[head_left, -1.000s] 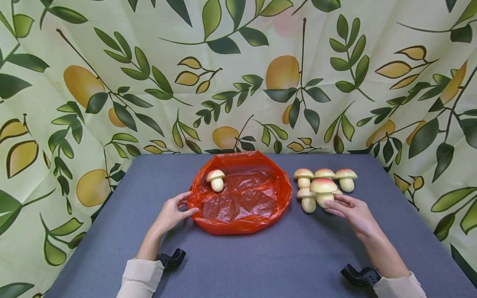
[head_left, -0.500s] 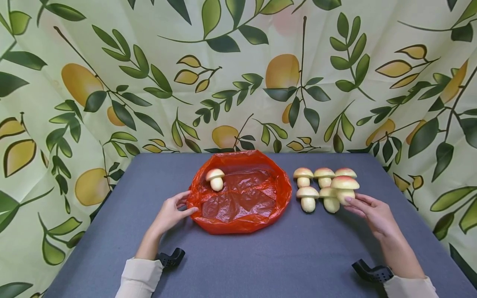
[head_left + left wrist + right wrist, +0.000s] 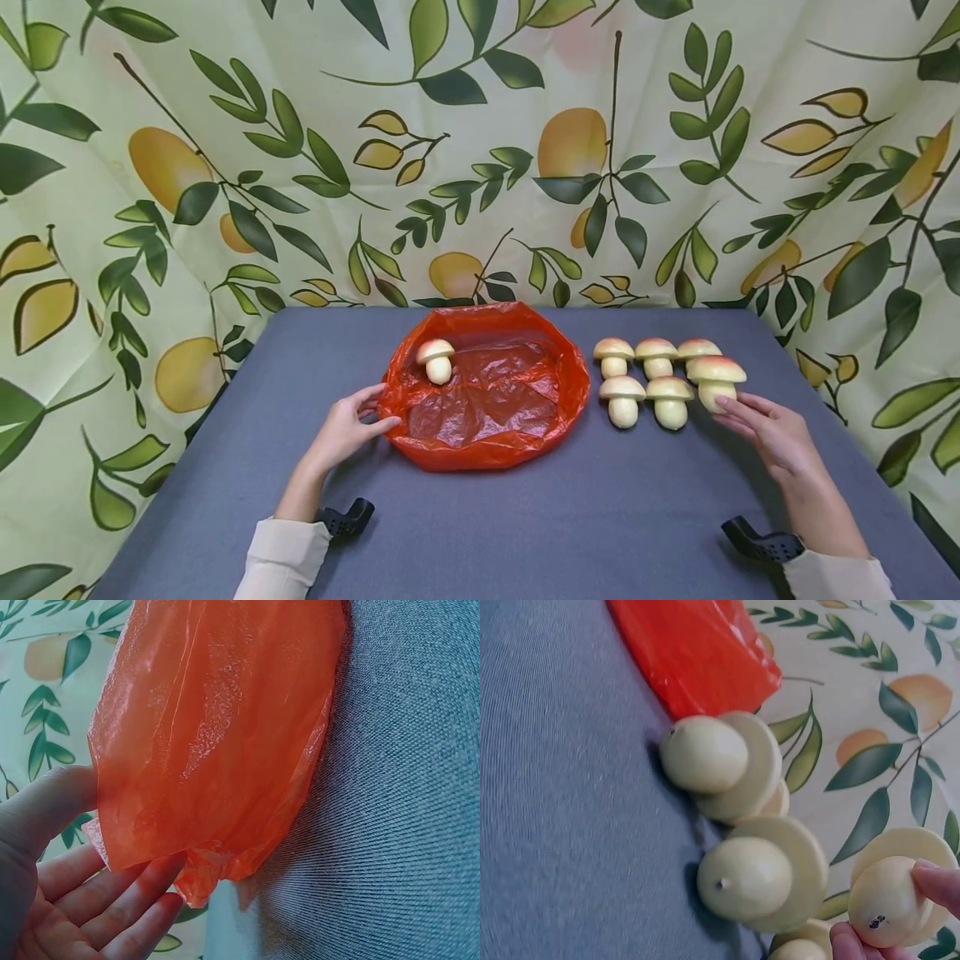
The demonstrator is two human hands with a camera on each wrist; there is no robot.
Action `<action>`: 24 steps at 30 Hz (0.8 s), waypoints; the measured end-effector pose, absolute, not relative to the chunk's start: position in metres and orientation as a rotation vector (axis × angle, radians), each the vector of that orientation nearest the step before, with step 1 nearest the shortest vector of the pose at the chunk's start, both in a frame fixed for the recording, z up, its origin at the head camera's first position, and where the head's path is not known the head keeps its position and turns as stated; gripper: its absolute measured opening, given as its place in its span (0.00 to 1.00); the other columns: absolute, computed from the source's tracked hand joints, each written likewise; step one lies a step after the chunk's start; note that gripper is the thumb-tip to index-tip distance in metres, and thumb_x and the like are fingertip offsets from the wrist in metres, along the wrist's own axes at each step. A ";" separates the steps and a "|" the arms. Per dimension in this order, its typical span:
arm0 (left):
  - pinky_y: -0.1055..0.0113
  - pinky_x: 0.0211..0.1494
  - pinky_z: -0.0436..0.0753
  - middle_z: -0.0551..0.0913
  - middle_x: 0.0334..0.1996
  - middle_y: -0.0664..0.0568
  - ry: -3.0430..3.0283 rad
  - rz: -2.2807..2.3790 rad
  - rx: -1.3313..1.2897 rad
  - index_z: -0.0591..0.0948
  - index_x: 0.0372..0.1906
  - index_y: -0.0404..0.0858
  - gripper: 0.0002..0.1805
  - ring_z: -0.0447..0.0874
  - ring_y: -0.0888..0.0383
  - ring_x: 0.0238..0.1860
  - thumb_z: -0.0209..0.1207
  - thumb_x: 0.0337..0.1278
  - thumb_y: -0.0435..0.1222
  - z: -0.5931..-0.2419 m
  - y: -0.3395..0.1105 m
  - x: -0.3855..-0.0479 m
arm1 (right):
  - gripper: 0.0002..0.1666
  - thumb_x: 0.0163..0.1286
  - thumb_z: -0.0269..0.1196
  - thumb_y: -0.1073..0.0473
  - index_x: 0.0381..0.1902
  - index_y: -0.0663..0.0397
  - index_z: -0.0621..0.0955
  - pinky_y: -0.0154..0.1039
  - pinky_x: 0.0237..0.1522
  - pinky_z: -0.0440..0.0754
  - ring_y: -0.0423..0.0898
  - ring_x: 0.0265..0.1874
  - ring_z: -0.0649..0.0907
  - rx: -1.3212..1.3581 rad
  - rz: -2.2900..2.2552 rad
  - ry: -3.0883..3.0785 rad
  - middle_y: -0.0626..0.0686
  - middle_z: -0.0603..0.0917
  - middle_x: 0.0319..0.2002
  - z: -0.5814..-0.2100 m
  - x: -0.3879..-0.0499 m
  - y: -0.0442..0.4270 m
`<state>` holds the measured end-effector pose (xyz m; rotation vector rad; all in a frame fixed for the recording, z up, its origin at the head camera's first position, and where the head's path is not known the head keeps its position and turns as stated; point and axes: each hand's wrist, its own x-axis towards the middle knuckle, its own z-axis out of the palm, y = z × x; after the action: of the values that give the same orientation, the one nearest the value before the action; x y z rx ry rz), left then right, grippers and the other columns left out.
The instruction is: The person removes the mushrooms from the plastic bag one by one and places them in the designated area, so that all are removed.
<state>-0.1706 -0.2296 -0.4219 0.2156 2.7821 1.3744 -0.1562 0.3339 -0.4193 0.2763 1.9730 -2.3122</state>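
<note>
A red plastic bag (image 3: 480, 454) lies wide-mouthed at the middle of the table, one mushroom (image 3: 436, 362) inside its left part. At the bag's left rim, my left hand (image 3: 347, 432) pinches the plastic between thumb and fingers; the left wrist view shows the bag's side (image 3: 217, 735) against them. My right hand (image 3: 776, 437) grips a mushroom (image 3: 716, 379) with a reddish cap by its pale stem, raised above the table. The same mushroom (image 3: 889, 900) is between thumb and fingers in the right wrist view. Left of it stand two front mushrooms, one (image 3: 670, 402) nearer the hand.
Behind the front pair, three mushrooms stand in a row, the middle one (image 3: 656, 357) beside the partly hidden right one (image 3: 697, 347). A grey-blue cloth (image 3: 525, 533) covers the table. Leaf-patterned fabric (image 3: 480, 167) hangs along the back and sides.
My right hand has moved to the right with its mushroom, from over the front row to its right end, uncovering the second front mushroom. The left hand and bag keep their places.
</note>
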 end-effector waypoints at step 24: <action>0.48 0.63 0.79 0.79 0.56 0.31 2.771 1.381 0.204 0.69 0.65 0.27 0.34 0.80 0.37 0.58 0.67 0.54 0.36 -0.424 -0.231 -0.173 | 0.14 0.65 0.65 0.59 0.25 0.29 0.77 0.23 0.34 0.84 0.30 0.28 0.87 0.474 -2.116 2.086 0.29 0.82 0.27 -0.445 -0.165 0.356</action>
<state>-0.1728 -0.2313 -0.4237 0.2042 2.7708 1.3808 -0.1647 0.3565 -0.4452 0.4737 2.0856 -2.1162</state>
